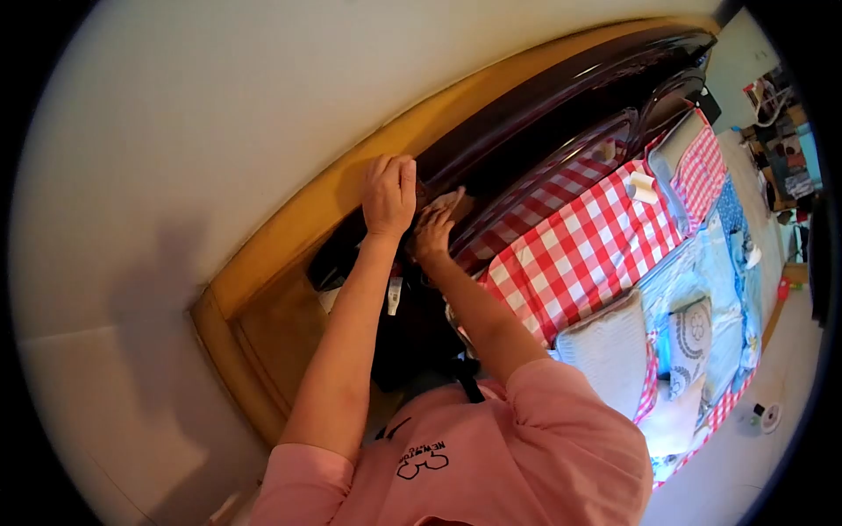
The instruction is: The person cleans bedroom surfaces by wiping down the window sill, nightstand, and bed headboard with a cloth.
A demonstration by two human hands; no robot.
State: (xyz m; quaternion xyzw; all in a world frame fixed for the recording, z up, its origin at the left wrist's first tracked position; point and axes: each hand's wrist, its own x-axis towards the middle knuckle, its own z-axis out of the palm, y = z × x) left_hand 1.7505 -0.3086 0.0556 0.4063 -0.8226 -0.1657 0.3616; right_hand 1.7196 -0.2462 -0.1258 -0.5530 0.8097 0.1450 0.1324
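Note:
My left hand (pixel 388 195) is closed, its fingers curled at the end of the dark glossy headboard (pixel 526 105), beside the wooden ledge. What it grips, if anything, is hidden. Just to its right and slightly lower, my right hand (pixel 434 230) has its fingers bent around a small brownish piece (pixel 456 209), too dark to identify. One finger points up along that piece. A small white tube-like item (pixel 395 296) lies below the hands, between my forearms, against a dark area.
A wooden ledge (pixel 351 180) runs along the pale wall (pixel 219 114). On the right is a bed with a red-and-white checked cover (pixel 570 254), a pale pillow (pixel 610 342) and a patterned cushion (pixel 690 337). A small fan-like round object (pixel 770 418) stands on the floor.

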